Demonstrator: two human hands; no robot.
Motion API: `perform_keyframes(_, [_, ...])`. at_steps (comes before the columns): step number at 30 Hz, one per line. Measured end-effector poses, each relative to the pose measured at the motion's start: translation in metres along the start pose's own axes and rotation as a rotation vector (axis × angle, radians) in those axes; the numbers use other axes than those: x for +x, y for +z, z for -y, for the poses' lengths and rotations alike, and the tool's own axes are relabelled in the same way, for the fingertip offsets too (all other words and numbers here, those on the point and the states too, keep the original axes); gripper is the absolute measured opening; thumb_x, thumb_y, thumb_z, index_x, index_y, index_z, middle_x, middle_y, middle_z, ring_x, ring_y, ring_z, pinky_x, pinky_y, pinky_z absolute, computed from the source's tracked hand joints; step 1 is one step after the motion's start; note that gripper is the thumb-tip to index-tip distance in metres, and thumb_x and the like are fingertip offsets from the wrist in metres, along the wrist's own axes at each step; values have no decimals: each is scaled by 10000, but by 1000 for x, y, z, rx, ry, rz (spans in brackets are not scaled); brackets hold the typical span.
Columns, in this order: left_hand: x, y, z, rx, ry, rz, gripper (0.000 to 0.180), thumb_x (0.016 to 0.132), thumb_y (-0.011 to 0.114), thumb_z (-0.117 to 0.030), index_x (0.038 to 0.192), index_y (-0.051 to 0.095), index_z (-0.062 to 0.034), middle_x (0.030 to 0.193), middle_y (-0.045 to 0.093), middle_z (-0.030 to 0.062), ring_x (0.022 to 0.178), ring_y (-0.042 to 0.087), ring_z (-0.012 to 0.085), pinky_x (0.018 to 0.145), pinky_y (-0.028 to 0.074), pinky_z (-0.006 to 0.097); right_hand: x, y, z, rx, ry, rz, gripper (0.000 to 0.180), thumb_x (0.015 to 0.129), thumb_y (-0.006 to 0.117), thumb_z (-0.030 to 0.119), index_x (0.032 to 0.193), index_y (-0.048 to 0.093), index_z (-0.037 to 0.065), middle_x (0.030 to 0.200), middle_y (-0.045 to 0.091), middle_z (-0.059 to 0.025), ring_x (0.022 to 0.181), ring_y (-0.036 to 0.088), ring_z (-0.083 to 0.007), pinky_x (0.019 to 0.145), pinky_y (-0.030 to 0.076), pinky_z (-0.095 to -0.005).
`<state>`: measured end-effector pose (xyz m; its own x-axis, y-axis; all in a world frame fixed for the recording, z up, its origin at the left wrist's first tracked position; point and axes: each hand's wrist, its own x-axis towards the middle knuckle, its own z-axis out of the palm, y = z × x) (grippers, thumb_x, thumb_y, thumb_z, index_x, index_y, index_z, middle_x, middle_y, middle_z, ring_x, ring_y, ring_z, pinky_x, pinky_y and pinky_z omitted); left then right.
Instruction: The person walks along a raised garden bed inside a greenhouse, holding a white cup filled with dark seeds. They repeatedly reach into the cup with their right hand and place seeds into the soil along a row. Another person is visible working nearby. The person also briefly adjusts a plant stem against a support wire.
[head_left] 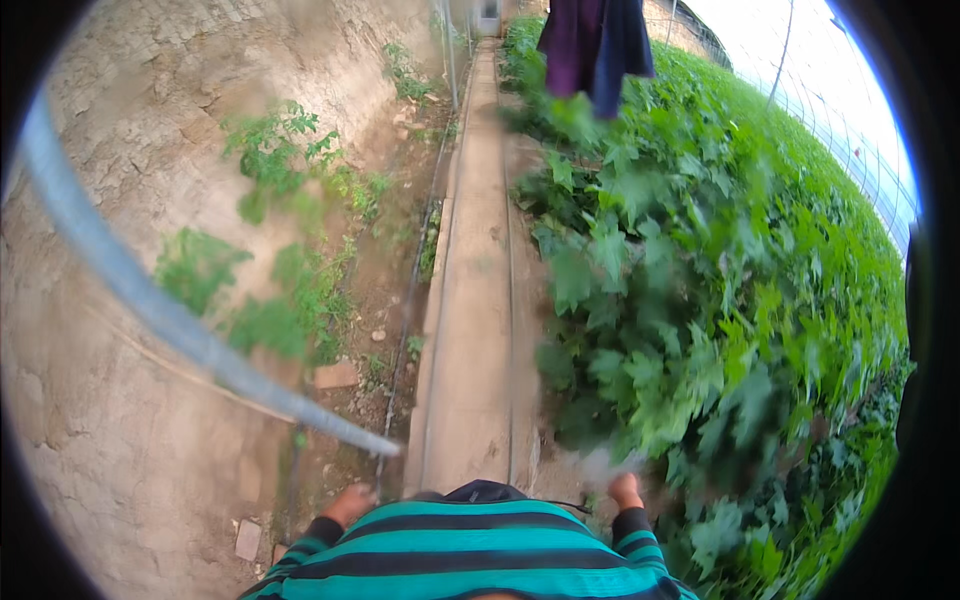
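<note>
My left hand (350,503) hangs low beside my body, over the dirt strip to the left of the path. Motion smears its fingers, so their position is unclear. On the other side, my right hand (625,490) is curled closed near the edge of the leafy plants (650,350), with nothing visible in it. Both arms wear sleeves with green and dark stripes. Between the hands, a narrow pale walkway (475,270) runs straight ahead.
A grey metal pole (190,335) slants across the left side, before an earthen wall (150,200). Small green plants (275,150) and a brick (336,375) lie along the dirt strip, beside a thin dark hose (408,285). Dark cloth (600,50) hangs above the right-hand foliage.
</note>
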<state>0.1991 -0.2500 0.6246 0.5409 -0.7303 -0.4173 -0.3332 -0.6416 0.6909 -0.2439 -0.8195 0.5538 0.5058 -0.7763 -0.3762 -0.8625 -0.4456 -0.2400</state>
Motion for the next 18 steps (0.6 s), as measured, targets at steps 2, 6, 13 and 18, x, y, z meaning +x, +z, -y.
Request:
perform_keyframes(2, [2, -18, 14, -82, -20, 230, 339, 854, 582, -305, 955, 596, 18, 931, 598, 240, 872, 590, 361, 739, 457, 467, 83, -50, 77, 212, -218, -200, 283, 751, 634, 270, 861, 693, 16, 831, 678, -168, 806, 654, -335, 747, 519, -392])
perform_keyframes(6, [23, -35, 26, 90, -442, 94, 307, 852, 582, -286, 920, 592, 14, 867, 587, 215, 807, 576, 333, 702, 450, 454, 247, -142, 231, 646, -293, -102, 244, 787, 614, 220, 889, 672, 6, 777, 671, -167, 742, 664, -284, 701, 519, -365])
perform_keyframes(13, [235, -107, 20, 175, -582, 70, 258, 848, 581, -252, 858, 585, 5, 754, 566, 173, 693, 549, 284, 637, 438, 431, 483, -219, 368, 479, -252, -81, 213, 793, 578, 184, 853, 670, 2, 748, 668, -164, 715, 658, -283, 669, 517, -358])
perform_keyframes(18, [515, -219, -51, -333, -427, -170, 230, 846, 581, -229, 814, 579, -1, 673, 552, 142, 612, 531, 250, 591, 429, 414, 563, -256, 355, -33, -603, -14, 235, 758, 601, 207, 824, 680, -3, 766, 681, -160, 704, 677, -263, 668, 537, -342])
